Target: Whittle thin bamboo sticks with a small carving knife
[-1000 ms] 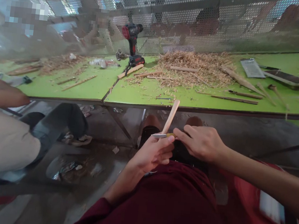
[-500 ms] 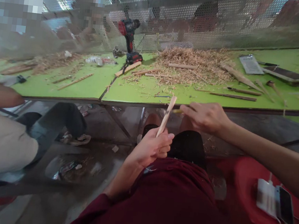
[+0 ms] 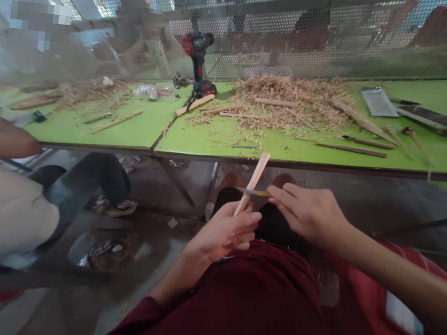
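Fingers wrapped round its lower end, my left hand (image 3: 229,231) holds a pale wooden stick (image 3: 257,172) that tilts up toward the table edge. My right hand (image 3: 307,209) is closed on the yellow handle of a knife (image 3: 261,193). The thin blade lies across the stick, just above my left fingers. Most of the knife's handle is hidden in my right hand. Both hands are above my lap, in front of the table.
A green table (image 3: 205,146) carries a heap of wood shavings (image 3: 289,89), a cordless drill (image 3: 198,62), wooden sticks and a phone (image 3: 435,117). At left sits another person (image 3: 5,202). A red stool (image 3: 372,308) with devices on it stands at my right.
My right hand and the knife have moved down along the stick, toward my left hand. The left hand still holds the stick, slightly lower in view.
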The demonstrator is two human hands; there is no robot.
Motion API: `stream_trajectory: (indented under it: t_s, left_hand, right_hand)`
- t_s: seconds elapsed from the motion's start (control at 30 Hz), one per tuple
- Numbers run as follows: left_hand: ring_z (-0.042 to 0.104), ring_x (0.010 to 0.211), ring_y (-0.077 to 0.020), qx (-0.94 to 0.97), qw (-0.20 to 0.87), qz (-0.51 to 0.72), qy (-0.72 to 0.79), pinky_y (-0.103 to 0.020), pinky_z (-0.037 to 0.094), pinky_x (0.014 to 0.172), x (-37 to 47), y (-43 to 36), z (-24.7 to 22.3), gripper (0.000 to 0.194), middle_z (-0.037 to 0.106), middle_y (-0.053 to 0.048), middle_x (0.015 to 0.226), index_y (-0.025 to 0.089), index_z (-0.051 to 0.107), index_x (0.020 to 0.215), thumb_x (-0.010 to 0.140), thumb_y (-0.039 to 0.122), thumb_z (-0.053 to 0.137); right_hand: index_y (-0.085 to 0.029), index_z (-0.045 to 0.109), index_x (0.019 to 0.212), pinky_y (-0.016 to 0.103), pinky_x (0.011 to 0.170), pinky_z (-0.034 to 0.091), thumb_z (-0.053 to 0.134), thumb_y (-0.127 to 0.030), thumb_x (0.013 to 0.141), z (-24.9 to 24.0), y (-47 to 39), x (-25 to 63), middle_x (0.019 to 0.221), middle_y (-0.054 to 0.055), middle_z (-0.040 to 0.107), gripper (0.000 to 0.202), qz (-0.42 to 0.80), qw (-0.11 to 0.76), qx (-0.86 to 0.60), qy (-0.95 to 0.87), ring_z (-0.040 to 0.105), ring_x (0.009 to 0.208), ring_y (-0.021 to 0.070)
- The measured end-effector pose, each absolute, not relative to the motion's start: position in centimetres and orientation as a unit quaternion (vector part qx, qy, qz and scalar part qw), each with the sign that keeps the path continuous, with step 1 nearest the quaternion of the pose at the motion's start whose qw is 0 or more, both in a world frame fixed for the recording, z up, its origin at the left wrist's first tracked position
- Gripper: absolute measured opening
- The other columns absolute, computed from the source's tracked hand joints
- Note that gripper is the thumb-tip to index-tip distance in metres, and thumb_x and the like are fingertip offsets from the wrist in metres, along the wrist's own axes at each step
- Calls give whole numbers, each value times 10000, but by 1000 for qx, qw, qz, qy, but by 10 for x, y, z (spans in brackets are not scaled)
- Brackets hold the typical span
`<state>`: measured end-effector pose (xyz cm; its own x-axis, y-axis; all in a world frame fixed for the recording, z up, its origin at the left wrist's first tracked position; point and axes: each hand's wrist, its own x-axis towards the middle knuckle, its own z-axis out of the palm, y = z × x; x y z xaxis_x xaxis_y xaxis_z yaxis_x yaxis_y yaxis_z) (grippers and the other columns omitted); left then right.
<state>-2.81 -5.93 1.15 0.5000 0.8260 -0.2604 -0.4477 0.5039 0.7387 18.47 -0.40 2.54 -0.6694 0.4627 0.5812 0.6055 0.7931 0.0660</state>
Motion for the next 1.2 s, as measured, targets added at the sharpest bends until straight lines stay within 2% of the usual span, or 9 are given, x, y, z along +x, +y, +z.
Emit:
stream_trajectory:
  t_s: [0.13,0.27,0.43,0.6,0.9,1.0,1.07,1.13,1.2]
  left_hand:
    - [146,381,-3,320,798,404,312,-117,136,361,-25,-60,10,455,282,149,487,209,432,788,806,406,843]
    - [176,397,6,314,768,442,341,-115,133,365,-19,-60,6,585,283,144,532,221,341,735,716,356,910]
    - [157,386,7,313,780,427,334,-112,131,362,-19,-56,4,608,248,152,515,226,313,714,675,274,918]
    - [150,381,6,304,795,409,329,-108,139,355,-24,-53,8,600,254,151,488,224,315,701,660,229,913]
    - [142,394,3,298,800,412,318,-107,128,360,-28,-53,8,543,274,147,498,220,333,711,703,192,875]
    - [138,398,1,298,811,392,315,-116,120,364,-28,-63,8,568,262,142,490,220,306,682,713,206,873]
    - [143,408,4,299,826,368,306,-119,138,373,-27,-71,7,591,263,136,498,216,291,661,704,209,880]
    - [144,404,2,294,833,363,297,-124,143,373,-24,-75,4,588,262,135,499,214,300,662,710,237,885]
    - [140,388,-7,289,826,384,293,-131,131,365,-21,-74,0,524,272,136,489,215,351,694,760,303,863]
  right_hand:
    - [-158,749,1087,306,530,270,481,-195,1051,23,-7,176,697,7,648,273,-235,263,-218,-910,533,568,111]
    - [-189,731,1102,317,531,230,480,-201,1046,23,8,185,687,-1,611,257,-267,245,-224,-905,503,577,119]
    - [-210,712,1106,314,529,201,496,-197,1016,19,27,191,708,-1,602,234,-227,236,-218,-919,488,585,119]
    - [-235,726,1085,307,517,190,503,-297,1038,24,47,193,705,2,590,235,-190,248,-215,-925,452,569,115]
    - [-230,767,1153,311,537,154,517,-326,1019,25,69,199,690,25,606,300,-162,177,-262,-935,422,575,119]
    - [-250,778,1142,283,563,163,568,-262,981,29,103,225,717,14,626,266,-167,209,-366,-891,368,545,86]
    - [-201,793,974,265,589,183,542,-252,1006,37,127,248,646,2,571,258,-173,243,-441,-846,356,530,63]
    - [-173,770,828,262,616,225,567,-343,1012,48,138,264,625,12,552,323,-154,275,-492,-811,445,579,86]
    - [-190,782,881,280,648,306,592,-399,995,56,126,265,719,44,628,304,-89,342,-514,-782,540,678,137]
